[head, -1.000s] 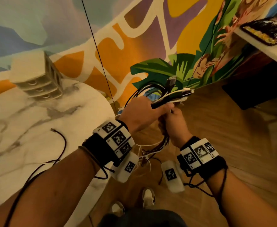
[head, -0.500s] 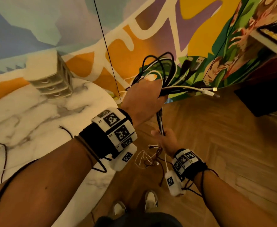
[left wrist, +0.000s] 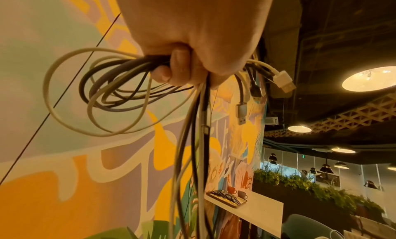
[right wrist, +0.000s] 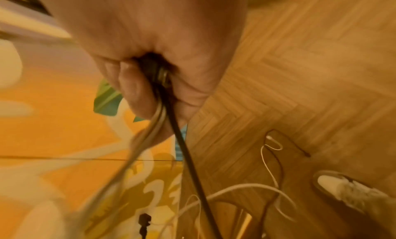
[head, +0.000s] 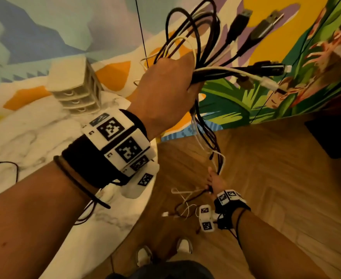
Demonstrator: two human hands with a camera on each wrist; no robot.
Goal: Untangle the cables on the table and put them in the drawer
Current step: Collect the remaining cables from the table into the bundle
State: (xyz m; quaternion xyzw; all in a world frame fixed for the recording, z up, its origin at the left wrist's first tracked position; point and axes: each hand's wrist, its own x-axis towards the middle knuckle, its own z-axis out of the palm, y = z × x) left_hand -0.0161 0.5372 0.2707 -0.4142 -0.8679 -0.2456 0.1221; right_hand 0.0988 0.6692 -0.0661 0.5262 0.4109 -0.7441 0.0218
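While the small pale three-drawer box (head: 76, 88) at the far edge of the white marbled round worktop (head: 30, 137) shows its drawers closed, I judge the putting-away not begun. One thin black cable (head: 8, 165) lies alone near the worktop's left edge. My left hand (head: 166, 91) is raised off the worktop's right edge, fist clamped round the bundle of black and white cables (head: 195, 47), loops above and USB plugs splaying right. From it the strands run down to my right hand (head: 214, 183), low over the wooden herringbone floor (head: 286, 178), fingers curled tight round them; loose tails trail below toward my white shoes (head: 183, 245). The strands look drawn out straighter but still crossed, so separating remains. A thin dark line (head: 140, 31) crossing the painted mural wall (head: 44, 33) hangs near the drawers and could snag.
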